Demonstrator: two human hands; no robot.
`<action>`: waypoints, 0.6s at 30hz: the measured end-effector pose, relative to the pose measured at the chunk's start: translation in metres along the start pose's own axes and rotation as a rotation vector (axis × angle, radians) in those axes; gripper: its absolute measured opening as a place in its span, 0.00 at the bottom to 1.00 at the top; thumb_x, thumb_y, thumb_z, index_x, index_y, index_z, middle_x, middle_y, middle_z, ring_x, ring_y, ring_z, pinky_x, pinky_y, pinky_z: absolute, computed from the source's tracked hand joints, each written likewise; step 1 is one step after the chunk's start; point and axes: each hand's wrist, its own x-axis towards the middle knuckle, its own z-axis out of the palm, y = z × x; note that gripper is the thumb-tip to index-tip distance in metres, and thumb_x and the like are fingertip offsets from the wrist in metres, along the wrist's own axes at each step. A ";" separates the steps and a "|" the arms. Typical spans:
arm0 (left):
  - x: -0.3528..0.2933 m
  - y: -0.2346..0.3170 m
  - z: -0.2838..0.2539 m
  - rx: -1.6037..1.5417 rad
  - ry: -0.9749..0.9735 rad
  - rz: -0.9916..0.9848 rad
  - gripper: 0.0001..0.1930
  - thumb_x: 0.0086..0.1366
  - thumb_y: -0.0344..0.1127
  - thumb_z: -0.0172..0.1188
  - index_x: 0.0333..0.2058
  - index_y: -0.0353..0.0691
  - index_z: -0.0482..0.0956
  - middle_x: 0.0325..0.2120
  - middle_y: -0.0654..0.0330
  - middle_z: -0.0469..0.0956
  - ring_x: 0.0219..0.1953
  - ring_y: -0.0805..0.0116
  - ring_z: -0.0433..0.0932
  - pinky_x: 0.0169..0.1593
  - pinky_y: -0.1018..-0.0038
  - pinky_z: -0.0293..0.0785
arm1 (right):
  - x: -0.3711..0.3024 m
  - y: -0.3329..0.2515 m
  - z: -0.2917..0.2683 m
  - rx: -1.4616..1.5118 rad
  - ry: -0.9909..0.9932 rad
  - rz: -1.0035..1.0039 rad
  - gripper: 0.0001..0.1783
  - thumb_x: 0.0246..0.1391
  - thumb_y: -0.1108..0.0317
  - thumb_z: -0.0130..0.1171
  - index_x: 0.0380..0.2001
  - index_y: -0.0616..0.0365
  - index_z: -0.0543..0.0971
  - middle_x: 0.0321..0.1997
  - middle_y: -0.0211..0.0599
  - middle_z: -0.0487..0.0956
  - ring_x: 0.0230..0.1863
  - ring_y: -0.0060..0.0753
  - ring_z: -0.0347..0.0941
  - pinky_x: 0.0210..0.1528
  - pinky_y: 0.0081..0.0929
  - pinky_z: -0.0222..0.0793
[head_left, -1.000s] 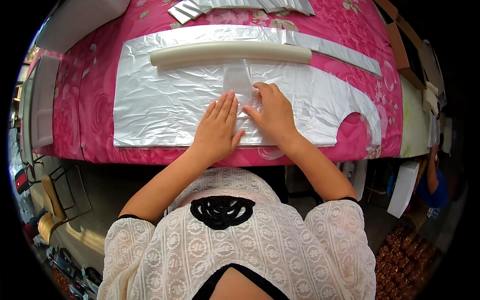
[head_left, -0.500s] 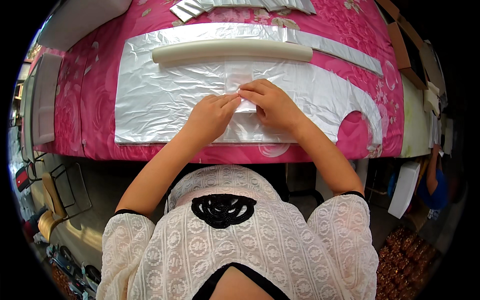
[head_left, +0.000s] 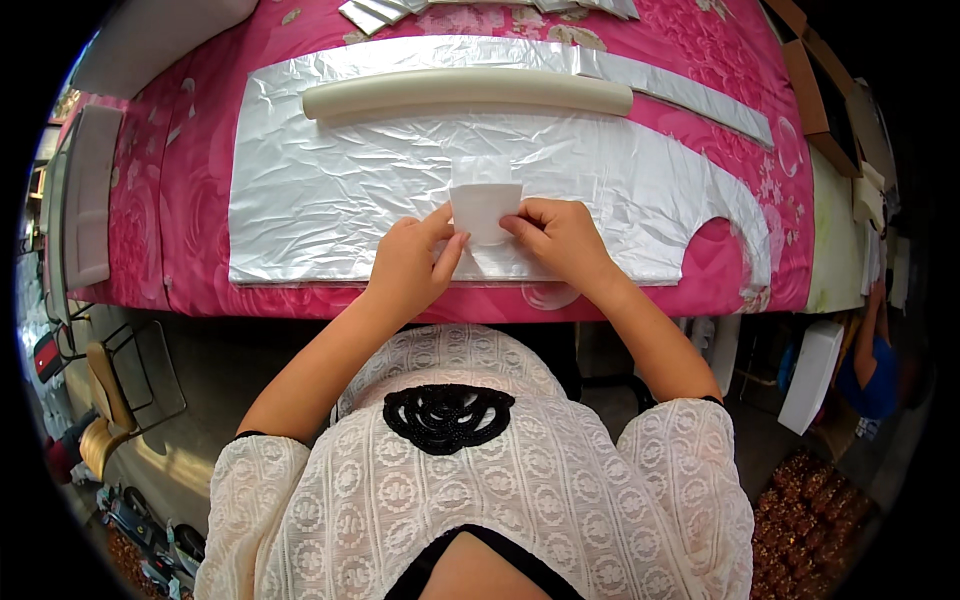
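Between my hands a small white rectangular sheet [head_left: 486,210], looking like thin film or paper, stands raised over a silvery crinkled sheet [head_left: 330,190]. My right hand [head_left: 562,242] pinches its right edge with thumb and forefinger. Along the left edge are the fingertips of my left hand [head_left: 412,258], partly hidden behind it. A paler, see-through strip continues just beyond the white sheet's far edge. The silvery sheet is flat, with a rounded cutout near its right end.
A long cream roll [head_left: 465,94] lies across the silvery sheet's far part. Behind it a narrow silvery strip [head_left: 690,100] runs to the right. The pink flowered tablecloth [head_left: 205,200] lies underneath. Folded silvery pieces [head_left: 375,14] sit at the far edge; cardboard boxes [head_left: 825,110] stand at right.
The white sheet now shows broad and raised, where before my fingertips met close together over it. My hands have moved apart and slightly nearer to me.
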 end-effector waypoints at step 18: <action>0.023 0.007 0.019 0.372 0.189 0.320 0.44 0.56 0.48 0.60 0.62 0.29 0.48 0.62 0.43 0.52 0.63 0.51 0.54 0.62 0.61 0.53 | 0.034 -0.011 -0.010 0.025 -0.170 0.378 0.17 0.49 0.59 0.59 0.21 0.64 0.81 0.14 0.38 0.78 0.17 0.25 0.75 0.26 0.23 0.70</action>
